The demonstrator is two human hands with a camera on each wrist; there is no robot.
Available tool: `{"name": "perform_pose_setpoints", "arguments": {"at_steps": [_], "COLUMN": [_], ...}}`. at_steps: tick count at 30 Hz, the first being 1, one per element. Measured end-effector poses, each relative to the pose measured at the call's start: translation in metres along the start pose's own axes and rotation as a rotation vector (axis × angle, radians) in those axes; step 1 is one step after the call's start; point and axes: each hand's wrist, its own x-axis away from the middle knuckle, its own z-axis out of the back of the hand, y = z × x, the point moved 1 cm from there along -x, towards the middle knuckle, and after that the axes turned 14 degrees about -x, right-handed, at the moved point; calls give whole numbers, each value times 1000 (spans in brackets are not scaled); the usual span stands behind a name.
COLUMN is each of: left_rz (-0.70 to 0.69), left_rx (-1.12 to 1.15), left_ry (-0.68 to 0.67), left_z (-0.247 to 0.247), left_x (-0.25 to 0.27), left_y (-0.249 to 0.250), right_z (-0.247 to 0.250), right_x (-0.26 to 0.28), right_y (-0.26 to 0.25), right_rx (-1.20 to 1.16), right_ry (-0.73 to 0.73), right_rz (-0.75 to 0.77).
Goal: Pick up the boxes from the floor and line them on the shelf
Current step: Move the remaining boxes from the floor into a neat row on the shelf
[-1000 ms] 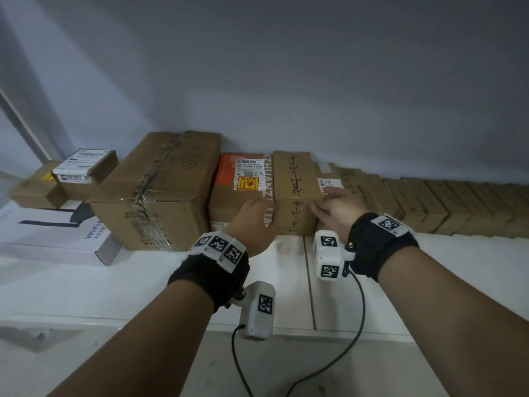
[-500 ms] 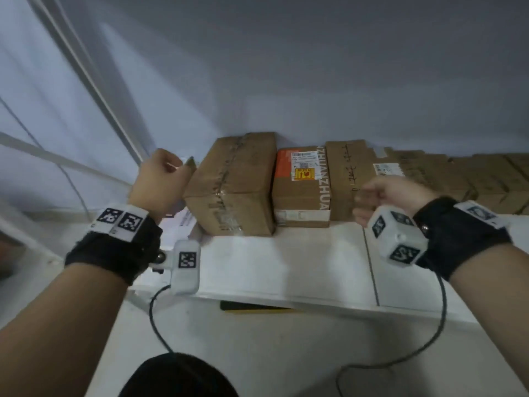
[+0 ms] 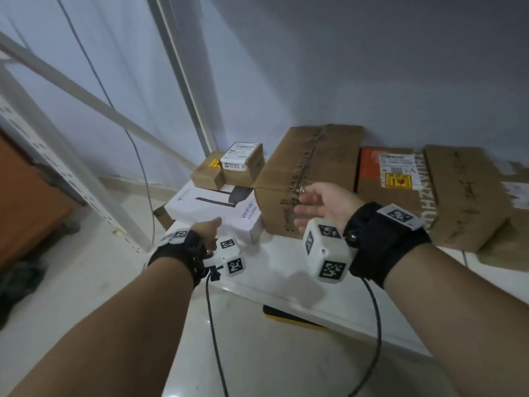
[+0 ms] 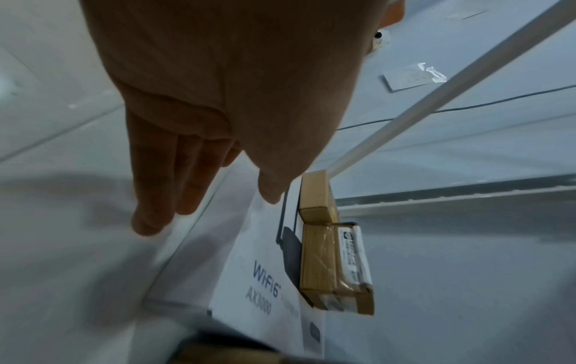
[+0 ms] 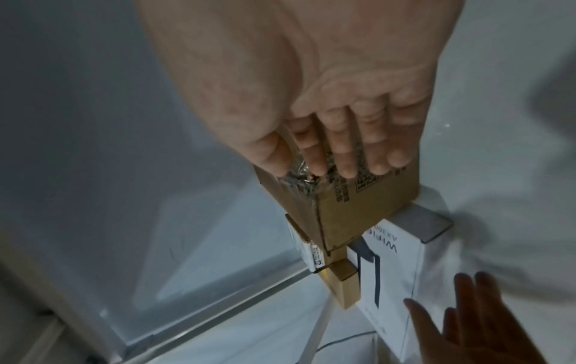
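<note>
Head view: brown cardboard boxes (image 3: 310, 179) stand in a row on the white shelf (image 3: 274, 262), beside a flat white router box (image 3: 217, 207). Right hand (image 3: 320, 204), fingers spread loosely, hovers before the large taped box. Left hand (image 3: 207, 230), fingers straight and empty, hangs near the router box.

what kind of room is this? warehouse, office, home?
Probably a small storeroom or stock corner, not a big warehouse. A row of taped cardboard shipping boxes with courier labels sits on a low white shelf, next to a boxed WiFi6 router and a perforated metal rack upright.
</note>
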Motion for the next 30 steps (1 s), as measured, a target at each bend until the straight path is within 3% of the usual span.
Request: {"name": "perform_pose_setpoints", "arguments": {"at_steps": [6, 8, 12, 15, 19, 22, 26, 30], "left_rz": [-37, -31, -15, -34, -231, -353, -393, -453], "left_rx": [73, -55, 3, -32, -85, -69, 77, 196], "left_ry": [-32, 1, -46, -85, -64, -193, -100, -107], "left_z": [-9, -5, 5, 9, -4, -40, -69, -67], "left_x": [-4, -5, -3, 15, 64, 96, 94, 100], "left_y": [23, 22, 16, 32, 81, 101, 95, 109], "right_z": [15, 17, 18, 37, 65, 63, 52, 58], "right_x": [-25, -27, -10, 7, 21, 16, 3, -5], "right_y": [0, 0, 3, -8, -20, -15, -1, -2], "right_rx": [102, 80, -7, -101, -133, -83, -19, -63], "right_ry": [50, 45, 22, 119, 241, 163, 77, 75], "right_rz": [98, 90, 95, 165, 284, 272, 261, 341]}}
